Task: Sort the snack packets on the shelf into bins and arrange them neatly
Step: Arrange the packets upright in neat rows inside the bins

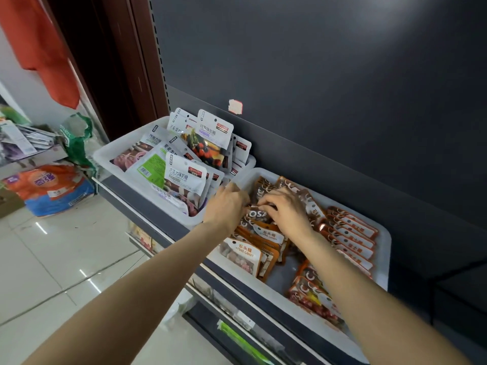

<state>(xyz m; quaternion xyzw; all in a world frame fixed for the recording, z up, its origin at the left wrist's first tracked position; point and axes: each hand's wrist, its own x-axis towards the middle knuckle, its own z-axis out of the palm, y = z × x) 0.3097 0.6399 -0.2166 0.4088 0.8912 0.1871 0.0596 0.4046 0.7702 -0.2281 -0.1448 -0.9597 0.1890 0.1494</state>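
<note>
Two white bins stand side by side on a dark shelf. The left bin [105,154] holds several white candy packets [184,175], some upright, some lying flat. The right bin [383,248] holds rows of orange-brown packets [350,233] and stone candy packets [241,255]. Both my hands are at the far left end of the right bin. My left hand [226,204] and my right hand [286,209] have curled fingers on the top edge of a brown packet [257,216] between them.
A dark back panel with a small white and red sticker [235,106] rises behind the bins. Lower shelves with goods sit under my arms. On the tiled floor at left lie an orange and blue sack [50,188] and a green bag [77,143].
</note>
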